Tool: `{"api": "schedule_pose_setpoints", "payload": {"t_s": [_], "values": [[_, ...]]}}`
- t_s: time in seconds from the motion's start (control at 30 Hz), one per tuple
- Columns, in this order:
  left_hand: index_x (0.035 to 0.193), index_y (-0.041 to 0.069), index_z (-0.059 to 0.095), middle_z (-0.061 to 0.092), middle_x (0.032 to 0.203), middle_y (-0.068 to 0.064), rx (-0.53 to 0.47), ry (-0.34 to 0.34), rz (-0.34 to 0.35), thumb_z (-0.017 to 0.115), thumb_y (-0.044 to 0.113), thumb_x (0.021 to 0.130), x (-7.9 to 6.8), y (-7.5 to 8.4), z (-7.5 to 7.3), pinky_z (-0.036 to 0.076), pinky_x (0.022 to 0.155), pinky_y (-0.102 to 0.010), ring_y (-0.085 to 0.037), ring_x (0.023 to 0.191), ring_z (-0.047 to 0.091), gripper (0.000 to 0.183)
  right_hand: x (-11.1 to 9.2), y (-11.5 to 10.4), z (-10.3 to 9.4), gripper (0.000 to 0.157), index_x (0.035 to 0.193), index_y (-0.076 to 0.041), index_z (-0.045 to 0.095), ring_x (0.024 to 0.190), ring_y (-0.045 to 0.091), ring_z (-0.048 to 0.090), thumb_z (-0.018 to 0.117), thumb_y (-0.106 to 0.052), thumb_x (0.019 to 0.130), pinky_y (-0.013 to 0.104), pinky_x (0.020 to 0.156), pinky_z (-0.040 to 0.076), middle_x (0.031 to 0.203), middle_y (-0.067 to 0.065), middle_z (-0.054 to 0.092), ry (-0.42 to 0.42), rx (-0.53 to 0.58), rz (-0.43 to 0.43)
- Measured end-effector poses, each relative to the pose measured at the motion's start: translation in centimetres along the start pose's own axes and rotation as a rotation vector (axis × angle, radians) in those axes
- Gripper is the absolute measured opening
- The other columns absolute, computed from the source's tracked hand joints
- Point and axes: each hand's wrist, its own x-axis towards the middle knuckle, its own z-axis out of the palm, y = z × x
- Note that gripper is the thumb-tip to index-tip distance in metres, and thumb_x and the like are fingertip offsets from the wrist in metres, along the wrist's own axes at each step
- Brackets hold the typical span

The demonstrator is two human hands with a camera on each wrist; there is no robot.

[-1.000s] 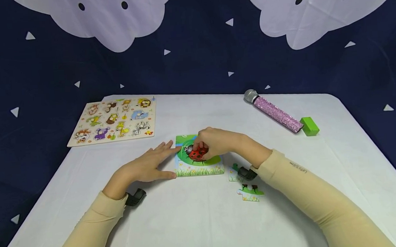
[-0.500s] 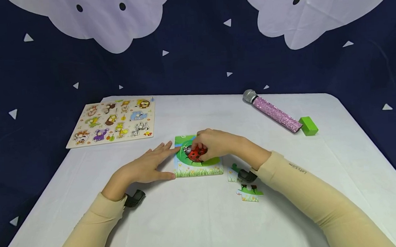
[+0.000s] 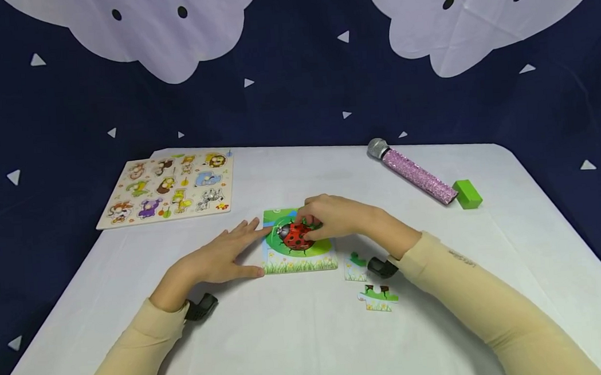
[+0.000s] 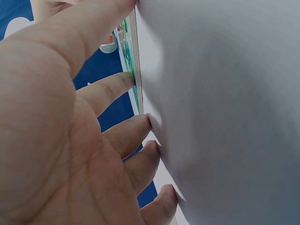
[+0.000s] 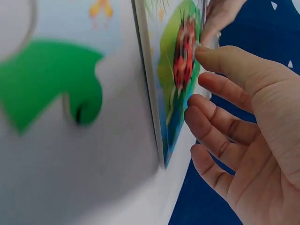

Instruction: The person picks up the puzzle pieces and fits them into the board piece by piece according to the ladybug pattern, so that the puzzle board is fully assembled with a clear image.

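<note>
A small square ladybug puzzle lies flat on the white table, its red ladybug in a green oval above a grassy strip. At its left edge, my left hand spreads its fingers, index fingertip and thumb touching the side. Over the ladybug's right half is my right hand, fingers loosely bent, thumb and fingertips at the picture's surface. No piece shows between them in the right wrist view. Two loose jigsaw pieces lie to the right: a grassy one beside the wrist camera and another nearer me.
A wooden animal peg puzzle lies at the back left. Towards the back right are a pink glittery microphone and a green block by its end. Behind the table hangs a dark blue cloth with white clouds.
My right hand has shifted slightly to the right and its fingers have loosened, uncovering more of the ladybug and the nearby loose piece. My left hand stays at the puzzle's edge.
</note>
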Motion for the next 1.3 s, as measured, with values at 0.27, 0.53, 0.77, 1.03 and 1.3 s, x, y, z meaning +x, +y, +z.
{"api": "schedule_pose_setpoints", "payload": {"t_s": [0.27,0.53,0.77,1.03,1.3], "values": [[0.171,0.021,0.03,0.013,0.18,-0.02,-0.013,0.003,-0.011,0.074,0.051,0.099,-0.5,0.4,0.1,0.011,0.129,-0.076,-0.048,0.167,0.01,0.09,-2.1,1.8,-1.2,0.032,0.127,-0.009,0.076,0.096,0.018,0.065,0.078,-0.023,0.099,0.036,0.091,0.057,0.106,0.006,0.071,0.039,0.066,0.033],[0.171,0.02,0.031,0.013,0.18,-0.021,-0.007,0.011,-0.007,0.074,0.05,0.099,-0.7,0.2,0.1,0.012,0.129,-0.077,-0.048,0.167,0.01,0.089,-4.2,3.7,-2.4,0.033,0.129,-0.009,0.076,0.1,0.019,0.069,0.077,-0.024,0.099,0.042,0.095,0.059,0.105,0.003,0.073,0.072,0.087,0.082],[0.171,0.02,0.031,0.013,0.18,-0.02,-0.006,0.02,0.001,0.074,0.051,0.099,-0.9,0.2,0.0,0.011,0.129,-0.077,-0.048,0.167,0.009,0.089,-5.9,5.2,-3.3,0.034,0.131,-0.009,0.074,0.106,0.024,0.07,0.075,-0.024,0.1,0.044,0.095,0.058,0.108,0.004,0.073,0.072,0.088,0.15],[0.171,0.02,0.031,0.014,0.18,-0.021,-0.002,0.028,0.01,0.074,0.051,0.099,-0.9,0.2,-0.1,0.012,0.128,-0.078,-0.049,0.166,0.01,0.089,-8.1,6.3,-3.7,0.033,0.13,-0.012,0.075,0.105,0.02,0.069,0.075,-0.027,0.101,0.044,0.095,0.058,0.109,0.003,0.075,0.041,0.103,0.218],[0.171,0.02,0.031,0.015,0.18,-0.022,0.0,0.026,0.014,0.074,0.051,0.099,-0.7,0.1,-0.1,0.013,0.127,-0.079,-0.049,0.166,0.01,0.09,-10.5,6.5,-3.2,0.033,0.13,-0.013,0.075,0.102,0.017,0.068,0.077,-0.028,0.1,0.043,0.094,0.058,0.109,0.001,0.075,0.037,0.118,0.245]]}}
